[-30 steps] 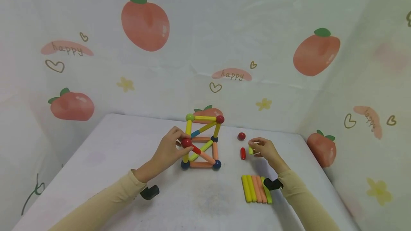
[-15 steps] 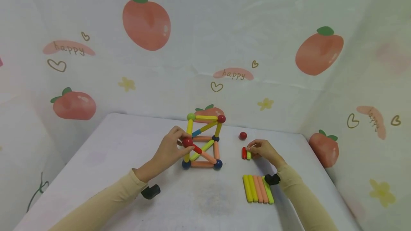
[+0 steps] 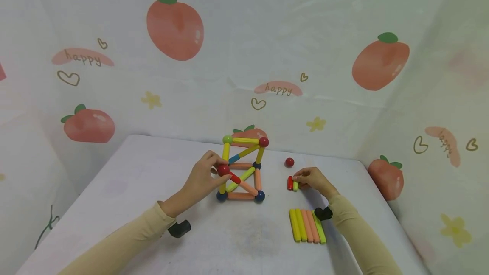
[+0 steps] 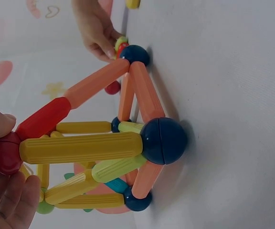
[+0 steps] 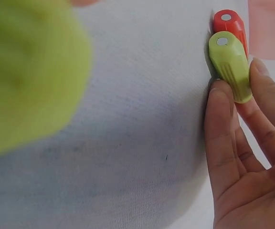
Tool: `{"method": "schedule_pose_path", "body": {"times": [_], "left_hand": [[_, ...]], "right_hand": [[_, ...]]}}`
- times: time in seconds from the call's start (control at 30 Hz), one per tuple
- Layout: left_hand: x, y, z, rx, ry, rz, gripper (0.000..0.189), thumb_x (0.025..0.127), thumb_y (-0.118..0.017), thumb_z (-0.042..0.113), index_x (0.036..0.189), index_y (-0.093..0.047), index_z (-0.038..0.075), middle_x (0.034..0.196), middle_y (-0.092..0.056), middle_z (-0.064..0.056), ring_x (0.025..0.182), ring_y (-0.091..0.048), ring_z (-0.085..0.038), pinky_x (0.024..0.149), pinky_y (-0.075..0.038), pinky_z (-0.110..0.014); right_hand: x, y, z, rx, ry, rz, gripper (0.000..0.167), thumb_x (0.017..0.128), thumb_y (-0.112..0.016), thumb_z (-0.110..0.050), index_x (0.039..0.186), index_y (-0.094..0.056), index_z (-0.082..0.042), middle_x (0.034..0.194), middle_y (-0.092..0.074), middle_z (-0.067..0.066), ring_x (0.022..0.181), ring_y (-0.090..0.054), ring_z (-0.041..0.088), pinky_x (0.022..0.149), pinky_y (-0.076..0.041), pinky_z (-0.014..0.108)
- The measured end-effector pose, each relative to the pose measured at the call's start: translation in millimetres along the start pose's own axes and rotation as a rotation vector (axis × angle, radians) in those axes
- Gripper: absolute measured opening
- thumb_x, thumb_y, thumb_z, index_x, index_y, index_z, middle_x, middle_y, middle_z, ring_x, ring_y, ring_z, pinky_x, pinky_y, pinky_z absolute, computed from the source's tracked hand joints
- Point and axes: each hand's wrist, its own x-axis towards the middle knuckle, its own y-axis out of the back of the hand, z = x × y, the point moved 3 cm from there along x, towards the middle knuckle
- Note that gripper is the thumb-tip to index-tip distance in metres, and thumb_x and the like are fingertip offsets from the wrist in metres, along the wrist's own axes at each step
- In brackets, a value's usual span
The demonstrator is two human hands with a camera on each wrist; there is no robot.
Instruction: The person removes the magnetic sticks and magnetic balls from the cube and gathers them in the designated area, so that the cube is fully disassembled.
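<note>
- In front of you on the white surface [image 3: 206,241], left of its loose pieces, stands a box-like frame [image 3: 244,176] of coloured rods joined by balls.
- Its lower corners are dark blue balls [image 4: 163,140]; at the far upper corners sit a green ball [image 3: 227,139], left, and a red one, right.
- Your left hand [image 3: 196,181] pinches the red ball [image 3: 223,170] at the near upper left corner, between thumb and fingers. From that ball a red piece [image 3: 234,178] and a salmon rod [image 3: 248,187], end to end, slope down to the near right blue ball.
- Well to the right of the frame, your right hand [image 3: 315,180] grips a short light green rod [image 5: 230,67] between thumb and fingertips.
- That rod lies alongside a short red rod [image 3: 290,183]; each shows a silvery dot on its end.
- Just beyond them rests a loose red ball [image 3: 289,162].
- Nearer you, five longer rods [image 3: 307,226] lie side by side: two yellow, two salmon, one light green.
- Behind everything hangs a pale cloth [image 3: 229,33] printed with peaches, hearts and the word "happy".
</note>
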Motion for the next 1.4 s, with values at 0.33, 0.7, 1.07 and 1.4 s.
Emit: {"method": "schedule_pose_path", "body": {"times": [0.33, 0.7, 1.07, 1.4], "left_hand": [[0.1, -1.9, -3.1, -0.001, 0.006, -0.009, 0.031, 0.078, -0.085, 0.013, 0.101, -0.067, 0.005, 0.101, -0.058, -0.006, 0.087, -0.062, -0.016, 0.075, -0.061, -0.039], [-0.2, -0.6, -0.6, 0.020, -0.004, 0.004, 0.032, 0.075, -0.086, 0.012, 0.101, -0.069, 0.005, 0.099, -0.058, -0.004, 0.086, -0.062, -0.013, 0.073, -0.060, -0.031], [-0.1, -1.0, -0.5, 0.039, -0.009, 0.004, 0.033, 0.076, -0.086, 0.014, 0.102, -0.069, 0.005, 0.099, -0.058, -0.004, 0.085, -0.062, -0.012, 0.072, -0.058, -0.022], [0.1, -1.1, -1.6, 0.038, 0.003, 0.004, 0.034, 0.075, -0.087, 0.013, 0.102, -0.069, 0.006, 0.098, -0.058, -0.003, 0.086, -0.062, -0.012, 0.073, -0.058, -0.022]], "right_hand": [[0.8, -0.7, 0.3, -0.005, -0.020, 0.006, 0.031, 0.091, -0.072, -0.023, 0.108, -0.070, 0.003, 0.086, -0.070, 0.002, 0.072, -0.062, 0.010, 0.070, -0.059, 0.026], [5.5, -3.0, -5.7, -0.075, -0.007, -0.042, 0.034, 0.092, -0.071, -0.025, 0.117, -0.069, -0.002, 0.095, -0.070, 0.010, 0.070, -0.063, 0.014, 0.070, -0.060, 0.029], [7.3, -0.8, -11.9, -0.096, 0.114, -0.124, 0.031, 0.092, -0.070, -0.020, 0.115, -0.070, 0.001, 0.095, -0.065, 0.011, 0.072, -0.061, 0.016, 0.069, -0.059, 0.031], [7.9, 3.3, -20.7, -0.150, 0.125, -0.120, 0.029, 0.092, -0.070, -0.019, 0.113, -0.069, 0.002, 0.096, -0.068, 0.015, 0.070, -0.064, 0.016, 0.069, -0.060, 0.032]]}}
